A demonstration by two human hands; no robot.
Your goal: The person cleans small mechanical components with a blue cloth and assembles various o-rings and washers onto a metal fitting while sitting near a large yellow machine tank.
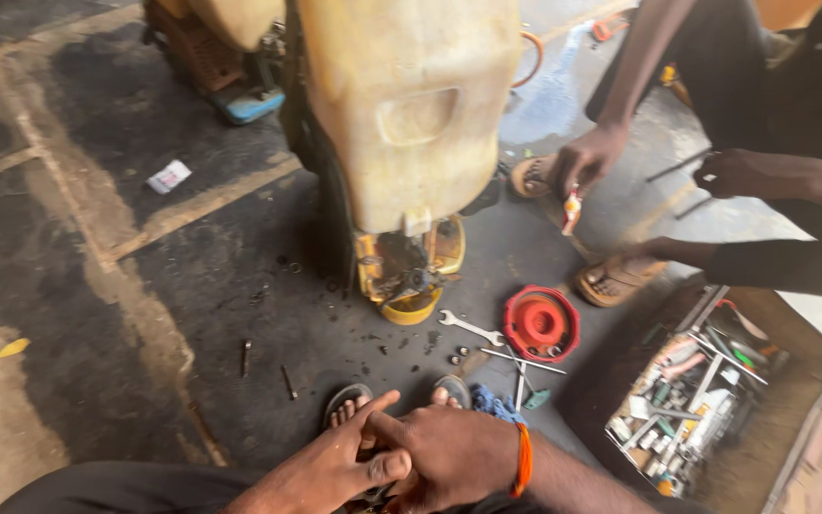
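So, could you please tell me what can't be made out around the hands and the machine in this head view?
- Whether the left hand and right hand hold anything: they overlap, palms hidden.
- The cream tank on the machine: its top is cut off by the upper edge.
- Toolbox contents: too small and blurred.
- The small item in the co-worker's hand: blurred.

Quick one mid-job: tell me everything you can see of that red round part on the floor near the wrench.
The red round part is a circular cover, plastic by its look, with raised concentric rings and a lighter centre. It lies flat on the dark concrete floor, right of the silver spanner and apart from its jaw end. A thin metal rod lies just below its edge; contact is unclear. No hand touches it.
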